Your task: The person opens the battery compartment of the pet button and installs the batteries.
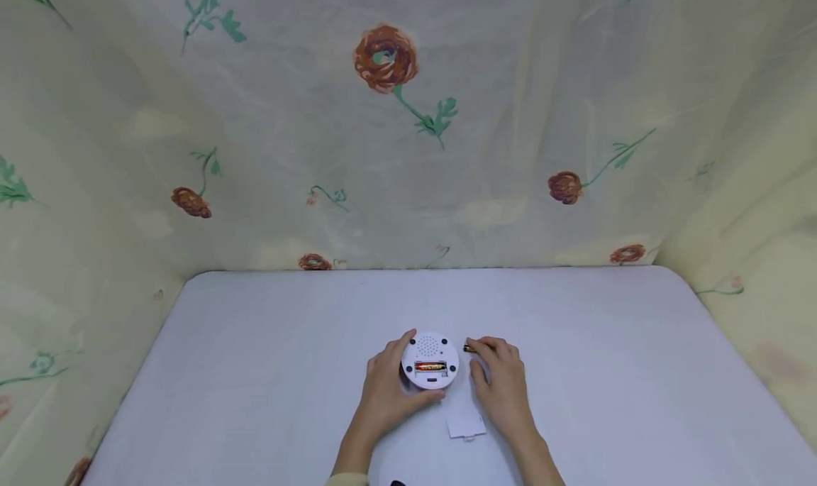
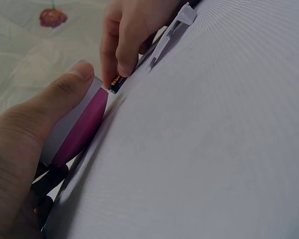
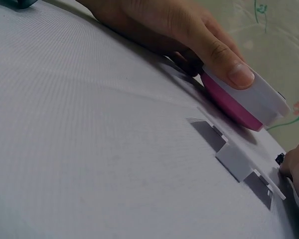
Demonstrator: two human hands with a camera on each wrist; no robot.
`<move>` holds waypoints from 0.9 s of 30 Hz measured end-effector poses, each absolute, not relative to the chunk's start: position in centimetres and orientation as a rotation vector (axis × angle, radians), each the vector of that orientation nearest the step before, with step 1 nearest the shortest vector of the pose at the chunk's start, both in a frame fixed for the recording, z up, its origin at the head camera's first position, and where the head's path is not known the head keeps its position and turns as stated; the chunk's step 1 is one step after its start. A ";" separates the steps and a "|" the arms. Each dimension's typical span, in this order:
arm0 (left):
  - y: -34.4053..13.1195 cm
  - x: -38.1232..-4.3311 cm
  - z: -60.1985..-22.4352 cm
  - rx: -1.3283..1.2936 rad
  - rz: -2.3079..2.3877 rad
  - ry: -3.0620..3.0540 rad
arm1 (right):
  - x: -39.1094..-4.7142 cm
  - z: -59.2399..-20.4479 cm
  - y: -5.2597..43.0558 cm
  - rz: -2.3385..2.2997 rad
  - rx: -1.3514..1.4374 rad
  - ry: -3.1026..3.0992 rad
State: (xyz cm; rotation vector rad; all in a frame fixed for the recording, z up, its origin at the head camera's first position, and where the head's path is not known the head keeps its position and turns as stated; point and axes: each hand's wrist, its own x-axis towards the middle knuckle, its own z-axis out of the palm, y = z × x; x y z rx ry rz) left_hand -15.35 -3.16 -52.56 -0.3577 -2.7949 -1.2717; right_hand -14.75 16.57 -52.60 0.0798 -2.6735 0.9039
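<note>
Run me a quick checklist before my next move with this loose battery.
1. Device steadied: ok. The left hand grips the round white-and-pink device.
2. Compartment open: ok. The rectangular white battery compartment faces up.
3. Room inside: ok. A bare strip shows beside the cylindrical red-and-gold battery.
4. Firm grip on the loose cylindrical black-and-gold battery: cannot tell. The right hand touches it, but a pinch isn't clear.
5. Polarity: cannot tell. End marks are too small to read.
6. Cover out of the way: ok. The thin white cover lies on the white table.
</note>
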 end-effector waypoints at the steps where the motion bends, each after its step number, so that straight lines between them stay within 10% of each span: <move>1: -3.1 -15.4 -52.5 -0.360 -1.274 -2.793 | -14.8 -52.6 16.6 0.905 0.078 -2.667; 27: -3.2 -15.4 -52.6 -0.344 -1.284 -2.814 | -14.8 -52.8 16.4 0.956 0.048 -2.619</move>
